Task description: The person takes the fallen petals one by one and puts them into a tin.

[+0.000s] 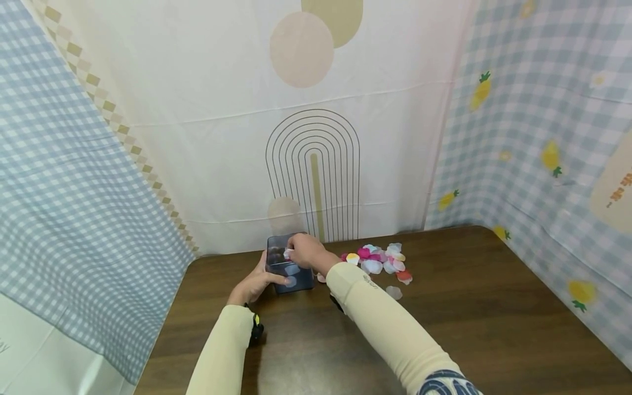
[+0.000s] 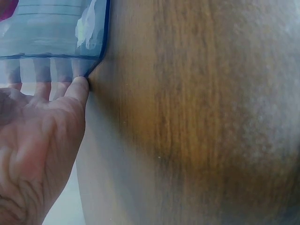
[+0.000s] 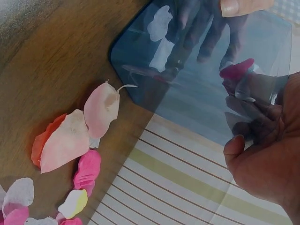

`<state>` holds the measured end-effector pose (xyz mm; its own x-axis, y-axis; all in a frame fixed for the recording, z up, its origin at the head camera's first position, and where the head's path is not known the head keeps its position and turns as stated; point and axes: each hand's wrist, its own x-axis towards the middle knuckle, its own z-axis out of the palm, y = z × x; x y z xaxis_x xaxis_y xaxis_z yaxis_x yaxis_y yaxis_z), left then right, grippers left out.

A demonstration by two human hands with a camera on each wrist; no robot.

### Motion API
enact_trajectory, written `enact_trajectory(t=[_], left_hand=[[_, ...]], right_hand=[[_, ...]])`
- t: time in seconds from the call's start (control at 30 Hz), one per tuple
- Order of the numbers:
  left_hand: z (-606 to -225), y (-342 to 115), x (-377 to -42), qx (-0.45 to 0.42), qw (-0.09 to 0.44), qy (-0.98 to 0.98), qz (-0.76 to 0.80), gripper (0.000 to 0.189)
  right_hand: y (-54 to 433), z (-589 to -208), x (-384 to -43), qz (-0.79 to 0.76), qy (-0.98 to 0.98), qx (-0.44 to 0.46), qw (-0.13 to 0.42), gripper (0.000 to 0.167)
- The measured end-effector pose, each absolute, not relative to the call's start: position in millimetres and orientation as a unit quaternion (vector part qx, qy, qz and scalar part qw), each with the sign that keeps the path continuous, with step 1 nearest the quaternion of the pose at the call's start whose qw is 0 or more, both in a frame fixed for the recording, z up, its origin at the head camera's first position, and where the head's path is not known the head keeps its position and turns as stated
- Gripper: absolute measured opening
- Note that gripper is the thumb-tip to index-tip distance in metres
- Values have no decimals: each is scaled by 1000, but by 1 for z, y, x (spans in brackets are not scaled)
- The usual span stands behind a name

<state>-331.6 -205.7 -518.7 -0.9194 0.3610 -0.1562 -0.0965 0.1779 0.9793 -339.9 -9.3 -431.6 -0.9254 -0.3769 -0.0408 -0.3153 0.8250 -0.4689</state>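
Observation:
A clear bluish plastic box (image 1: 302,281) stands near the back of the table. The left hand (image 1: 253,284) grips its left side, the thumb over the near wall and the other fingers visible through the plastic in the left wrist view. At the box's opening, the right hand (image 1: 307,251) pinches artificial flower petals (image 3: 238,70), magenta and whitish, seen through the clear wall in the right wrist view. White petals (image 3: 160,23) show at the box's other end. Right of the box lies a loose spread of pink, white, yellow and red petals (image 1: 372,266).
The brown wooden table (image 1: 296,345) reaches back to a white curtain (image 1: 222,164) with printed arches. Checked cloths hang at the left (image 1: 89,181) and right (image 1: 533,109). A single pale petal (image 1: 394,292) lies nearer than the spread.

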Motion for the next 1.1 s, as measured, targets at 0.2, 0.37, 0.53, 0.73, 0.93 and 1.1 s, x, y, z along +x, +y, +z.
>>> enact_trajectory(t=[0.2,0.37,0.53,0.73,0.93,1.1], left_hand=[[-519,-206,-332,85,180,744,638,119],[-520,-206,-332,88,183,741,640,121],[-521,-207,-332,94,185,739,641,120],[-520,-207,-334,95,186,740,639,121],[-521,-208,-333,92,184,747,633,116],[-521,-207,-333,91,183,751,629,112]], right_hand=[[-10,-433,-340,-241,952,-177,65,19],[-10,-434,-342,-244,951,-176,68,18],[-11,-435,-342,-247,951,-172,73,19],[-11,-435,-342,-257,948,-173,73,15],[-12,-436,-341,-257,949,-173,63,19],[-11,-439,-340,-265,946,-176,59,20]])
